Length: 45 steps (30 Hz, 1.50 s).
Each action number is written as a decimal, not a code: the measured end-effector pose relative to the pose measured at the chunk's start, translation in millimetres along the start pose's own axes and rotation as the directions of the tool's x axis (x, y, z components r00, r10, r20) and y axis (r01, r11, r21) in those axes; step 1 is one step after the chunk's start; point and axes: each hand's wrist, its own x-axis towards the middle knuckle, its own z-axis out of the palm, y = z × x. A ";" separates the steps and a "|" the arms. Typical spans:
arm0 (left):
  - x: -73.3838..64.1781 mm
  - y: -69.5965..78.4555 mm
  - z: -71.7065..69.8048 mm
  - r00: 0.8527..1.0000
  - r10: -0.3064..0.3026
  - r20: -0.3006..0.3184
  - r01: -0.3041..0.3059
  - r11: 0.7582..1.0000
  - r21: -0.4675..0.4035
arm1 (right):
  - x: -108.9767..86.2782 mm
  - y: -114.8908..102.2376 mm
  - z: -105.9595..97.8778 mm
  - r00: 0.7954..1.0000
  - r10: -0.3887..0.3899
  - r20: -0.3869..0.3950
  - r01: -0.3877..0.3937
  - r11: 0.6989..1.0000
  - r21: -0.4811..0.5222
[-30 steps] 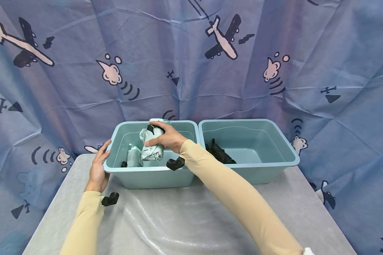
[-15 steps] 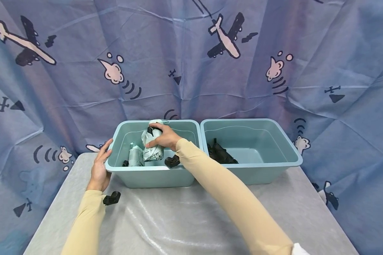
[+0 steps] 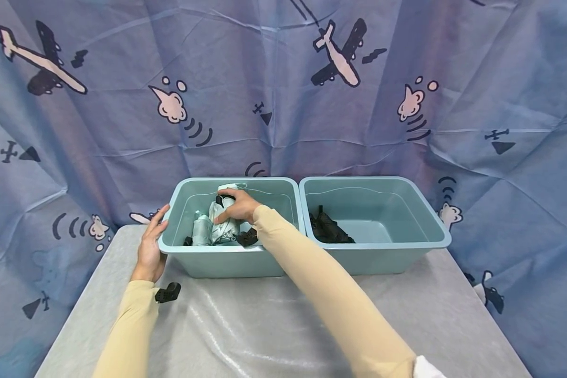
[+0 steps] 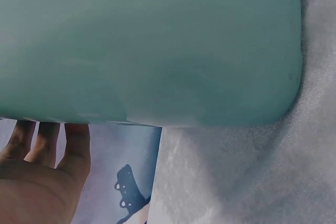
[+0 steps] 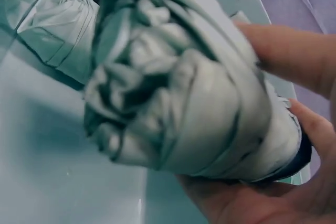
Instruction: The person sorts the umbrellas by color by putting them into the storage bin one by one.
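My right hand (image 3: 241,206) grips a folded pale green umbrella (image 3: 224,230) inside the left bin (image 3: 227,266). In the right wrist view, the fingers and thumb curl round that umbrella, whose bunched fabric end faces the camera. A second pale folded umbrella (image 3: 201,231) lies beside it, toward the bin's left side; its pleated end (image 5: 65,27) shows in the right wrist view. My left hand (image 3: 148,249) rests against the bin's outer left side, near the rim, with fairly straight fingers. In the left wrist view those fingers (image 4: 77,142) touch the green wall.
To the right stands a matching green bin (image 3: 378,260), with black folded fabric, seemingly an umbrella (image 3: 332,229), at its left. Both bins sit side by side on a table with a grey cover (image 3: 274,325). Behind them hangs a blue curtain (image 3: 283,105) printed with aeroplanes.
My right hand has lowered the umbrella further into the left bin, beside the other one. The left hand keeps its place on the bin; the head view has shifted slightly.
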 end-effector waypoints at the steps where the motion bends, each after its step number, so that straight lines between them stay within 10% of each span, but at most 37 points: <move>1: 0.2 0.0 0.5 1.000 -0.001 0.001 0.001 1.000 -0.001 | 1.1 0.7 0.9 1.000 0.013 0.008 -0.013 1.000 0.004; 27: 4.4 1.6 6.1 1.000 -0.007 -0.019 0.008 1.000 0.016 | 16.0 13.3 19.2 0.984 0.130 0.125 -0.116 0.987 -0.114; 45: 3.5 -1.1 1.8 0.999 -0.013 -0.033 0.013 1.000 0.001 | 23.4 14.2 23.1 0.921 0.218 0.322 -0.180 0.973 -0.143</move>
